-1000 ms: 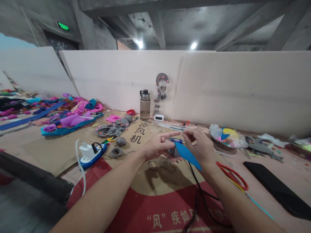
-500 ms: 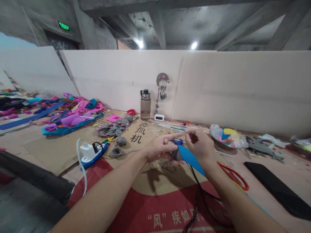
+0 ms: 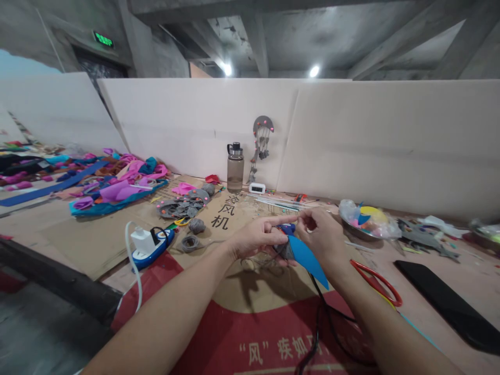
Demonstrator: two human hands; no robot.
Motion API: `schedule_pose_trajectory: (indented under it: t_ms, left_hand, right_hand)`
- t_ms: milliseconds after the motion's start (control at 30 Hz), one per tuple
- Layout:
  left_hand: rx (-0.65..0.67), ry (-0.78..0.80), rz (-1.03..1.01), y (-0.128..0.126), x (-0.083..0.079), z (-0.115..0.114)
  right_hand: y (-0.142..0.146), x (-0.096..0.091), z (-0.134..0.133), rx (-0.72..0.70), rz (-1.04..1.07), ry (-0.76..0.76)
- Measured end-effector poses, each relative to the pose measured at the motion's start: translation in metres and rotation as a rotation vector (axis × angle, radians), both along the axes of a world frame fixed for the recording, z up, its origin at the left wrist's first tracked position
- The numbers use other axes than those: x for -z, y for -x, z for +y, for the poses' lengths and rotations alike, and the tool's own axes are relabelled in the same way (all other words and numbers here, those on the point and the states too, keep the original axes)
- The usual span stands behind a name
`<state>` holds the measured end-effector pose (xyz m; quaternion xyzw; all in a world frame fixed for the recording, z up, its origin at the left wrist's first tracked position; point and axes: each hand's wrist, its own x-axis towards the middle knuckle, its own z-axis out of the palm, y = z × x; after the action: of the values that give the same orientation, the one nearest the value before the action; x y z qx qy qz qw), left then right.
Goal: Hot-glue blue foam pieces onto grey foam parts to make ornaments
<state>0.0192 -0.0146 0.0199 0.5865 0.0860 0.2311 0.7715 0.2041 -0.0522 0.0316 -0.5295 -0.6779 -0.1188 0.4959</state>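
My left hand (image 3: 260,240) is closed around a grey felt-like piece (image 3: 285,251) and the end of a curved blue felt strip (image 3: 309,260), its index finger stretched out to the right. The strip points down and right below my right hand (image 3: 321,235). At the tip of the left index finger, my right thumb and fingers are pinched together; whatever they hold is too small to make out. Just behind the hands lies a blue tool (image 3: 287,228), partly hidden. Loose grey yarn (image 3: 263,266) lies on the cardboard under the left hand.
Left of the hands are a blue-and-white power strip (image 3: 153,251), a grey yarn ball (image 3: 196,225) and grey felt pieces (image 3: 183,206). A bottle (image 3: 235,169) stands behind. To the right lie red-handled scissors (image 3: 377,284), a black phone (image 3: 449,304) and a metal bowl (image 3: 367,233). A black cable (image 3: 318,323) runs in front.
The pinched right fingers have come slightly closer to the left index fingertip. The blue strip's free end hangs a little lower. The left hand keeps its hold.
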Motion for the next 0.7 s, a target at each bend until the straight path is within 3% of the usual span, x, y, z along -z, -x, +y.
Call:
schedule_pose_trajectory:
  t_ms: [167, 300, 433, 700]
  left_hand:
    - [-0.013, 0.022, -0.036, 0.0014, 0.0011, 0.0031]
    - [-0.021, 0.024, -0.045, 0.0019, 0.0008, 0.0038]
    - [-0.002, 0.016, -0.007, 0.0021, 0.0002, 0.0018]
    - [-0.06, 0.023, -0.01, 0.003, 0.0002, 0.0019]
  right_hand:
    - [-0.0019, -0.0019, 0.0, 0.012, 0.096, 0.01]
    - [-0.0001, -0.0001, 0.0009, -0.023, -0.034, -0.105]
    - [0.0015, 0.0042, 0.0038, -0.007, -0.083, -0.117]
    - [-0.0019, 0.0033, 0.0049, 0.034, 0.136, -0.011]
